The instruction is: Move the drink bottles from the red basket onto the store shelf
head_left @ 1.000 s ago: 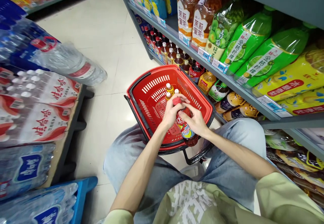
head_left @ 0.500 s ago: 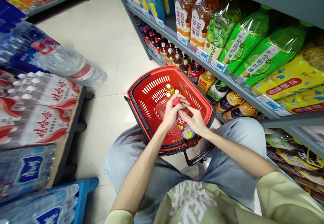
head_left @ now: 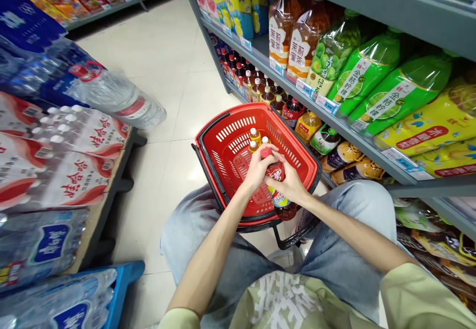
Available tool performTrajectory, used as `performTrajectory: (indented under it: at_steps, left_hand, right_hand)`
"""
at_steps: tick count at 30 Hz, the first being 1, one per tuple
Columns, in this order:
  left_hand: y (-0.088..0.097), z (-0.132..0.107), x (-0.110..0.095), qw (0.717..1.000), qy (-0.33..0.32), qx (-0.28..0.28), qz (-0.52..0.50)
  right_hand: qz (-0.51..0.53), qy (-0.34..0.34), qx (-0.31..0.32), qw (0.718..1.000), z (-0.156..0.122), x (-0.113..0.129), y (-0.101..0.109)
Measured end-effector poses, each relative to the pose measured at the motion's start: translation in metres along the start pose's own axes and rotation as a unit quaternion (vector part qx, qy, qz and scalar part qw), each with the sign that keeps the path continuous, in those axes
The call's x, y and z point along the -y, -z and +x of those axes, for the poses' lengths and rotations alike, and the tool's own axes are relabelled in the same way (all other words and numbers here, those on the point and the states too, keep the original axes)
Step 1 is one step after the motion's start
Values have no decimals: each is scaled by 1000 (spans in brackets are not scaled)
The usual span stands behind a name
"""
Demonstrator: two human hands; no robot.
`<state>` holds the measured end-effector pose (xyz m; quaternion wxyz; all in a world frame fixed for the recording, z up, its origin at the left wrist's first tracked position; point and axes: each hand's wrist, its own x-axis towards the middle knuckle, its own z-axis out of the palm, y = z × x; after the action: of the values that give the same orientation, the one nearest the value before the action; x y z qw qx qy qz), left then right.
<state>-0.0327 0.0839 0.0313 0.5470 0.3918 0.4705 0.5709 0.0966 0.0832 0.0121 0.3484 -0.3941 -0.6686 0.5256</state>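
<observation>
Left hand (head_left: 258, 170) grips the bottle (head_left: 280, 199) near its cap; right hand (head_left: 292, 184) grips its body, over the basket (head_left: 220, 144).

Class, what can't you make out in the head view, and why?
Red-capped bottle: head view, neck behind left hand, part of label behind right hand.
White-capped bottle: head view, body mostly behind left hand.
Price tags: head view, fine print too small.
Blue pallet: head view, cut off by bottom edge.
</observation>
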Motion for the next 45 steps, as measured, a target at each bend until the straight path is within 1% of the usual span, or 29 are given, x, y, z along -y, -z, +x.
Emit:
performTrajectory:
  at_steps: [4,8,12,17,22,28,35,40,45]
  left_hand:
    - [-2,1,0,1000,24,-16,-3]
    - [-1,1,0,997,27,-40,54]
    - [0,-1,-1,996,20,-40,75]
    - [1,0,4,998,19,-37,50]
    - [1,1,5,998,24,-48,43]
    - [-2,0,0,998,21,-43,48]
    - [-2,0,0,997,3,-39,64]
    - [-2,0,0,997,8,-41,62]
    - [0,-1,2,998,9,-36,48]
  right_hand:
    - [-33,-18,-26,999,1,2,0]
    - [-68,-40,-39,996,1,3,1]
    - [-88,-21,-32,995,-1,1,4]
    - [-75,-10,-18,997,0,1,4]
    - [-57,-1,-16,998,1,4,4]
    - [-53,-9,-15,998,1,5,4]
    - [-54,-18,-9,998,1,3,5]
    - [-70,17,-25,997,2,3,5]
    - [-86,24,-21,996,2,2,5]
